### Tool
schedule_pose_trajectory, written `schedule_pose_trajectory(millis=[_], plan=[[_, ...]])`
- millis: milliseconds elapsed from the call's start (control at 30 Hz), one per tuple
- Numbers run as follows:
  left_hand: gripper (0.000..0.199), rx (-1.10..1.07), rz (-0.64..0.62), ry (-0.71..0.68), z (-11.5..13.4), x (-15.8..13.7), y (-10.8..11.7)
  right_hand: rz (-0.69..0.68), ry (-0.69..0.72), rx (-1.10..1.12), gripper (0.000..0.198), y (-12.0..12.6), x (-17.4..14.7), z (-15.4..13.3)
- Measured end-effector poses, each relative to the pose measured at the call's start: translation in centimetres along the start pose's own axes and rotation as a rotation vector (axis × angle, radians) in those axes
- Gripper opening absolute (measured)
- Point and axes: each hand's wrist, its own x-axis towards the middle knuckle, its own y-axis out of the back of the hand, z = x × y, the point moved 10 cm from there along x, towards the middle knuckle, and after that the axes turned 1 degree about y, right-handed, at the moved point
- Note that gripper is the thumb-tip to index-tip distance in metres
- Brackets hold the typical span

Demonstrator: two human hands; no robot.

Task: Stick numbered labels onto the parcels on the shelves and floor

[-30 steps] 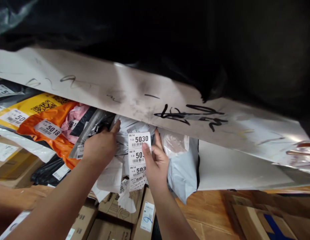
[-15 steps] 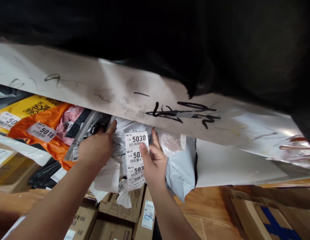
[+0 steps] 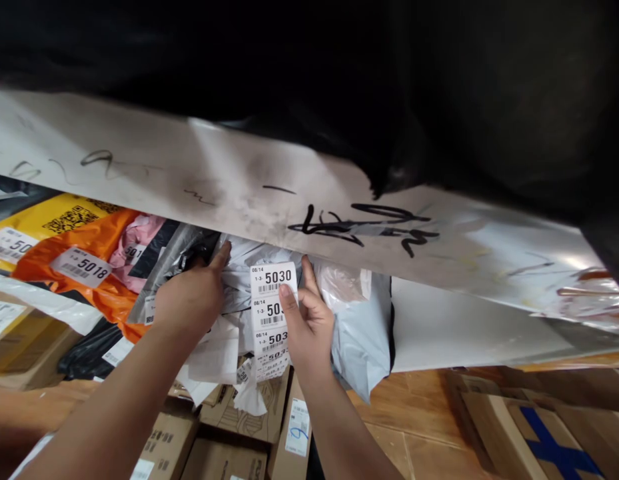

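My right hand [image 3: 309, 327] pinches a strip of white printed labels [image 3: 269, 275], its thumb lying over the strip. The top label reads 5030, and the strip hangs down in folds. Right behind that hand is a pale blue-grey plastic mailer [image 3: 362, 340]. My left hand [image 3: 192, 293] reaches in among the packed parcels, one digit stretched out against a whitish plastic bag [image 3: 242, 257]. A dark plastic bag [image 3: 196, 243] is just beyond its knuckles; its other fingertips are hidden there. Loose white paper [image 3: 216, 357] hangs between my arms.
A white shelf edge [image 3: 229, 183] with black handwriting crosses above my hands. To the left lie an orange mailer [image 3: 54, 263] labelled 5018 and a yellow mailer [image 3: 44, 212]. Cardboard boxes [image 3: 224, 460] stand below, with a blue-taped box [image 3: 544, 433] at lower right.
The view has shifted very slightly. Both hands keep their places, and the label strip stays in my right hand.
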Motion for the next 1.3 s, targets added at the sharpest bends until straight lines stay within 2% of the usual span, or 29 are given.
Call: schedule_pose_trajectory(millis=[233, 400, 500, 700, 1133, 1300], plan=[[0.059, 0.002, -0.005, 0.014, -0.5, 0.0, -0.1, 0.019, 0.008, 0.05, 0.026, 0.3, 0.0, 0.3], [0.057, -0.013, -0.043, 0.035, -0.9, 0.1, -0.6, 0.063, -0.055, 0.075, 0.02, 0.5, -0.2, 1.0], [0.057, -0.023, -0.027, 0.037, -1.1, 0.3, -0.8, 0.082, -0.046, 0.074, 0.017, 0.7, -0.2, 1.0], [0.057, -0.034, -0.006, 0.043, -1.3, 0.6, -1.1, 0.053, -0.04, 0.083, 0.017, 0.5, -0.2, 1.2], [0.058, -0.055, -0.023, 0.042, -1.2, 0.3, -0.8, 0.095, -0.063, 0.09, 0.014, 0.7, -0.3, 1.4], [0.059, -0.065, -0.017, 0.055, -1.2, 0.2, -0.6, 0.091, -0.07, 0.114, 0.026, 0.7, -0.2, 1.3]])
